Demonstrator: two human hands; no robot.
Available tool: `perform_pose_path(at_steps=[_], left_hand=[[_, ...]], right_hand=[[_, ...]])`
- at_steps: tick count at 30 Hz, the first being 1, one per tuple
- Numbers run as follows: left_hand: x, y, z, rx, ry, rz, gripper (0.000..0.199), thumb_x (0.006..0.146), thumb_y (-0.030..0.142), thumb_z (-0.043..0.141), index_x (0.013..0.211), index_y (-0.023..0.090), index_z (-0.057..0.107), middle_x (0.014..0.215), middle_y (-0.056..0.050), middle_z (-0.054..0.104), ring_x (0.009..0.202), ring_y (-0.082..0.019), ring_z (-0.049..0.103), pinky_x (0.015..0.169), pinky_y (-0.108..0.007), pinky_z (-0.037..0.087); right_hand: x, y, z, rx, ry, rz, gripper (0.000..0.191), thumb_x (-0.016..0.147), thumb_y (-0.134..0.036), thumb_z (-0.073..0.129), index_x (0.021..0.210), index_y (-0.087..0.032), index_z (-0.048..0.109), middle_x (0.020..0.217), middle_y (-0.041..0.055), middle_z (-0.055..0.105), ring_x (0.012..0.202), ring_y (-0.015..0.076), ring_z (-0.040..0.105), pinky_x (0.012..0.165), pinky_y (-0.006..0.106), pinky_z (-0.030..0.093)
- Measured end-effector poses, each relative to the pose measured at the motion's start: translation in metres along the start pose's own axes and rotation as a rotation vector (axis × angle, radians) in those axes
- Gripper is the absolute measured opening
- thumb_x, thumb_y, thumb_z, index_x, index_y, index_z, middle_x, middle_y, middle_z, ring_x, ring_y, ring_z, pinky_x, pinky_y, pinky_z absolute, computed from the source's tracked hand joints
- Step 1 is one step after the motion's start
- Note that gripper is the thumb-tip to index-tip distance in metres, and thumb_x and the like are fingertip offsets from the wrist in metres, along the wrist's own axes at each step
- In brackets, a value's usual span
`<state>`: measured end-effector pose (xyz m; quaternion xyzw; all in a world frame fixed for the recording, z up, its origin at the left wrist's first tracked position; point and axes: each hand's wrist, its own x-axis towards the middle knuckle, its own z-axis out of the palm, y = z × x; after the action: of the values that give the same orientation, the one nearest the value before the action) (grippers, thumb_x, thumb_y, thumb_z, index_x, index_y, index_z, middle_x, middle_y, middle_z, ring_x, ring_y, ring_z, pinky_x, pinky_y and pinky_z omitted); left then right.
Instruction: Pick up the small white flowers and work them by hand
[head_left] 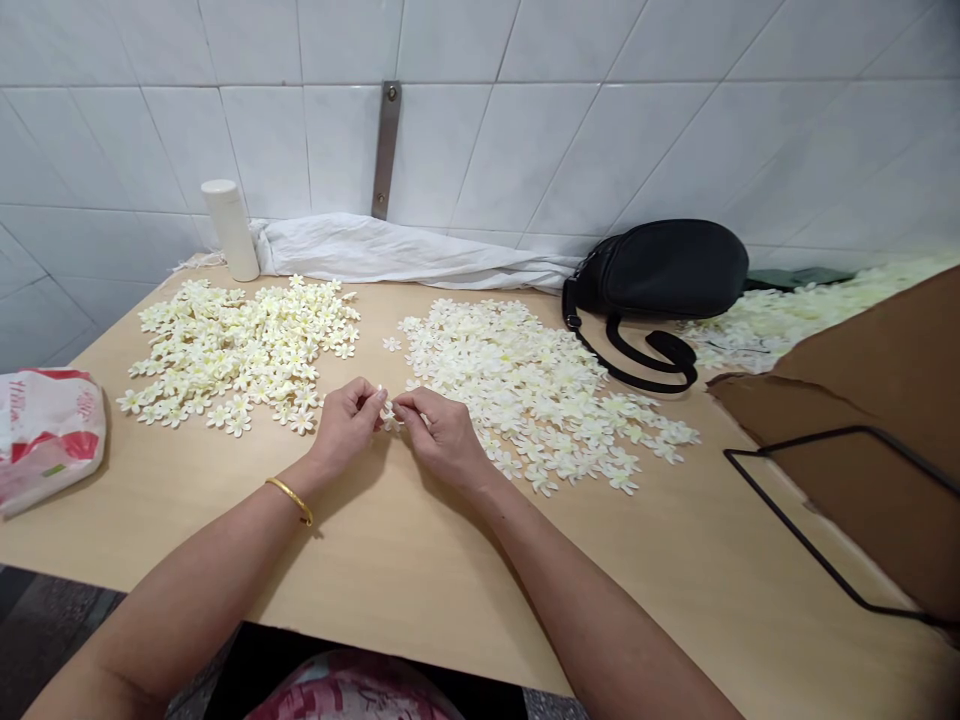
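Observation:
My left hand (348, 424), with a gold bangle (289, 500) on its wrist, is pinched closed around a small white flower (388, 414). Right beside it, my right hand (442, 432) has thumb and forefinger pressed together at the same flower's other side; whether it grips a petal or a separate tiny part is too small to tell. Behind my left hand spreads a pile of pale yellow-white flowers (244, 345). A second, wider pile of white flowers (517, 380) lies behind and to the right of my right hand.
A white bottle (231, 232) and a white cloth (390, 252) are along the tiled wall. The black bag (667, 268) has its strap on the wooden table (420, 580). Cardboard (862, 440) and a black metal frame (802, 535) stand right; a red-and-white packet (51, 435) lies left.

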<state>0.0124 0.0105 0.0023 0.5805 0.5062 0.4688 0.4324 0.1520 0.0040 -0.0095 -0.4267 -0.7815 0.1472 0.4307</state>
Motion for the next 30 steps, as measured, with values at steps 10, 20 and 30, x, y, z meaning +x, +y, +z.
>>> perform_pose_path(at_steps=[10,20,30], left_hand=[[0.000,0.000,0.000,0.018,-0.003,-0.002,0.023,0.074,0.030,0.054,0.055,0.017,0.047,0.047,0.001,0.051,0.046,-0.010,0.047,0.048,-0.022,0.036],[0.000,-0.002,0.001,-0.012,-0.041,-0.011,0.023,0.073,0.029,0.055,0.055,0.016,0.049,0.048,0.000,0.052,0.048,-0.009,0.046,0.051,-0.021,0.036],[0.007,-0.008,-0.001,-0.215,0.065,-0.115,0.022,0.072,0.029,0.057,0.056,0.016,0.049,0.049,0.001,0.052,0.048,-0.009,0.050,0.054,-0.022,0.040]], right_hand=[[0.000,-0.001,0.000,0.042,-0.020,0.001,0.018,0.083,-0.017,0.042,0.076,-0.017,0.059,0.071,0.0035,0.062,0.065,0.0131,0.055,0.063,0.025,0.042],[0.001,0.011,-0.002,0.009,0.141,0.152,0.014,0.076,-0.016,0.044,0.067,-0.018,0.054,0.059,-0.0016,0.054,0.055,0.0113,0.048,0.054,0.023,0.037],[0.009,0.034,-0.016,-0.618,0.136,0.033,0.017,0.077,-0.009,0.041,0.075,-0.015,0.057,0.073,0.0097,0.058,0.069,0.0210,0.048,0.066,0.033,0.034]])
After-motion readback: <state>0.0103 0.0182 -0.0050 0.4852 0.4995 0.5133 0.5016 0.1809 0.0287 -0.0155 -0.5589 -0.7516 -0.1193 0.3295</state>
